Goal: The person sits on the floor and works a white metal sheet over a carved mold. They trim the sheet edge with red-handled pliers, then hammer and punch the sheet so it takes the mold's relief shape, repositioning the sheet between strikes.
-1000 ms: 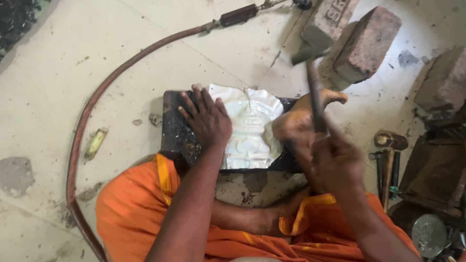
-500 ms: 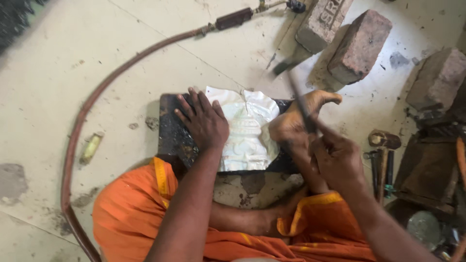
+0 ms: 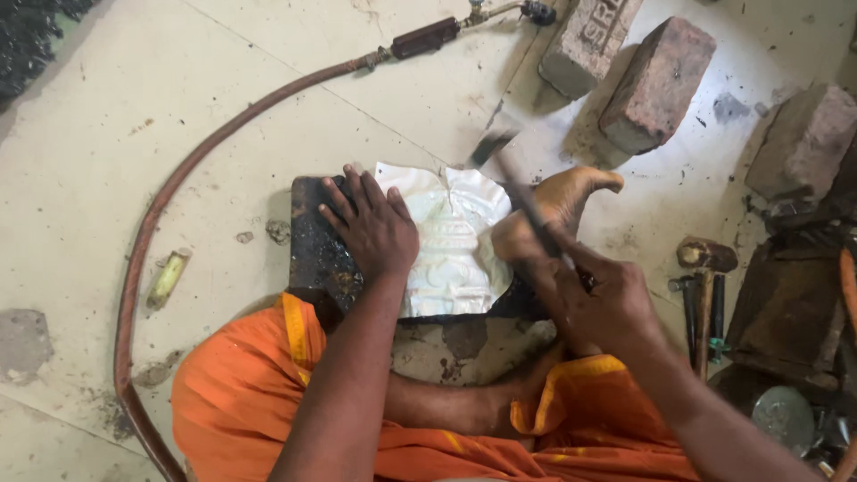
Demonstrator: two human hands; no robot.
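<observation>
— Embossed white metal sheet (image 3: 451,236): where is it found?
— It is laid on the dark block (image 3: 312,254) on the floor, toward the block's right edge; a bare foot (image 3: 549,210) is set at the sheet's right side
— How are the hands seen?
— The left hand (image 3: 375,223) is spread flat, pressed on the sheet's left edge and the block. The right hand (image 3: 603,299) is closed around a hammer (image 3: 518,183), its blurred head raised over the sheet's upper right corner

Pale, stained concrete floor (image 3: 134,107), bricks (image 3: 656,85) and a curving hose (image 3: 205,147).
</observation>
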